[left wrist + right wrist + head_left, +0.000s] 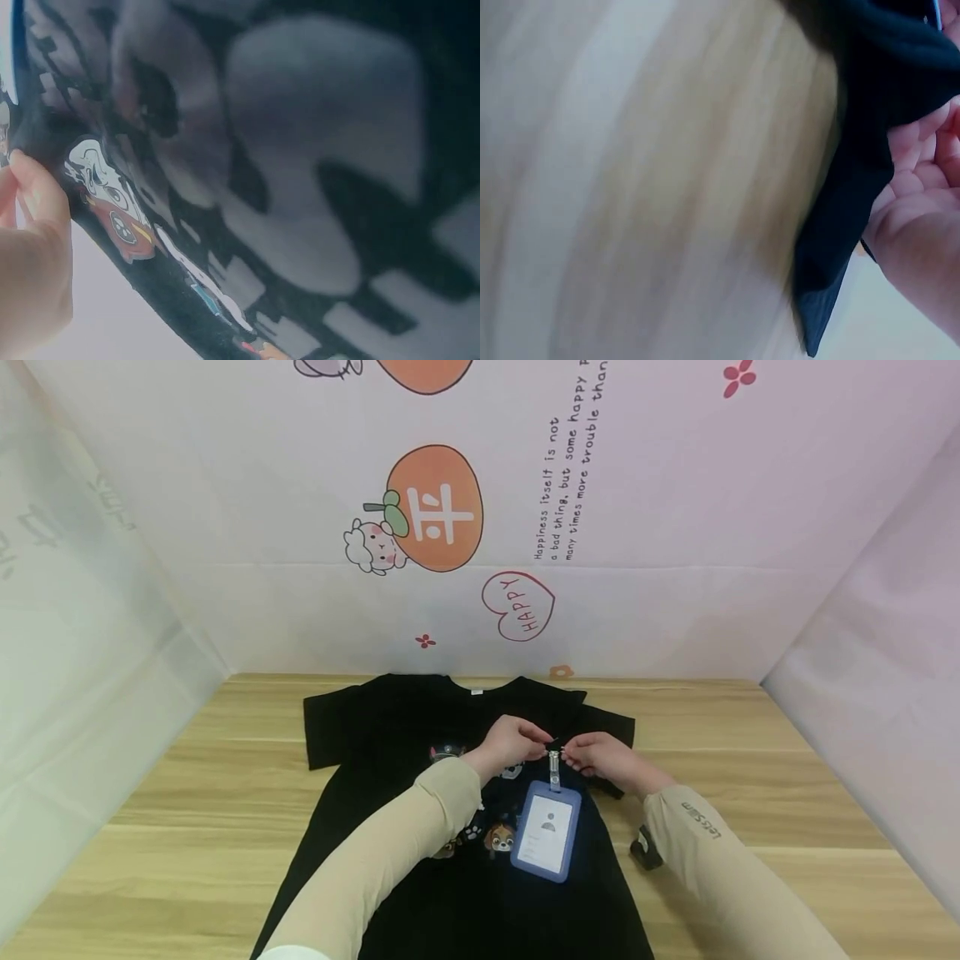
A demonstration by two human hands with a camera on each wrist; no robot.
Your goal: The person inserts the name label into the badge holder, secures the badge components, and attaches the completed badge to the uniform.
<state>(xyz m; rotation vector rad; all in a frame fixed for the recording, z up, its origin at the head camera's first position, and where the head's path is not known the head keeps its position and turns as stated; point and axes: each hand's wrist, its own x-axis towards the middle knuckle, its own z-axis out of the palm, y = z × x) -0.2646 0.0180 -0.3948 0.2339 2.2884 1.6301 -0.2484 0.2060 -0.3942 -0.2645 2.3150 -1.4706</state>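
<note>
A black T-shirt [420, 718] with cartoon dog prints lies spread on the table, its collar at the far side. On its chest a blue badge holder [526, 856] with a white card hangs from a metal clip [554, 760] on a clear strap. My left hand [510, 745] pinches the shirt's fabric just left of the clip. From the other side my right hand [606, 758] pinches the fabric beside the clip, with black cloth bunched over its fingers in the right wrist view. The clip's jaws are too small to make out. Prints on the shirt [120, 202] fill the left wrist view.
The wooden table [750, 793] reaches out on both sides of the shirt. White printed cloth [637, 610] stands as a wall behind, with plain cloth at the left and right. A small black object [645, 849] is at the right forearm.
</note>
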